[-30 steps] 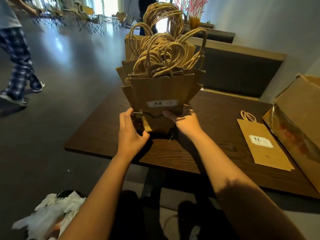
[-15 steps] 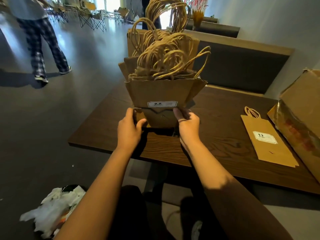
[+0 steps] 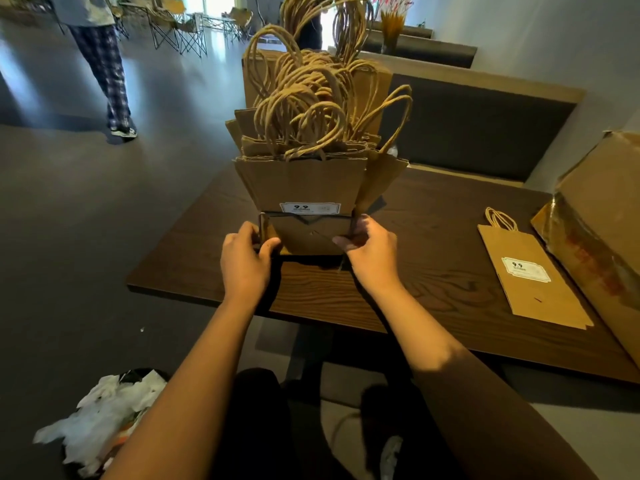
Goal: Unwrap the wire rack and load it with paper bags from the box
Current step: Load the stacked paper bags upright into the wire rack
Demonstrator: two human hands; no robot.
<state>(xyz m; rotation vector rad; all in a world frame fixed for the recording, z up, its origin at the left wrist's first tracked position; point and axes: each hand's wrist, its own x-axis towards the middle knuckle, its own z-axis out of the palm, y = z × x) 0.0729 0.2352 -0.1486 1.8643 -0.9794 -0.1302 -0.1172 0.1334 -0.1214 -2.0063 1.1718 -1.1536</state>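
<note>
Two hands grip the wire rack [image 3: 350, 226] at frame centre: the left hand [image 3: 245, 262] curls around its left edge, the right hand [image 3: 370, 252] pinches its right post. Many paper bags [image 3: 301, 183] stand upright in it on the wooden table [image 3: 433, 244]. One loose bag [image 3: 530, 277] lies flat at right, beside the cardboard box [image 3: 602, 220]. White wrapping [image 3: 100, 420] sits lower left.
</note>
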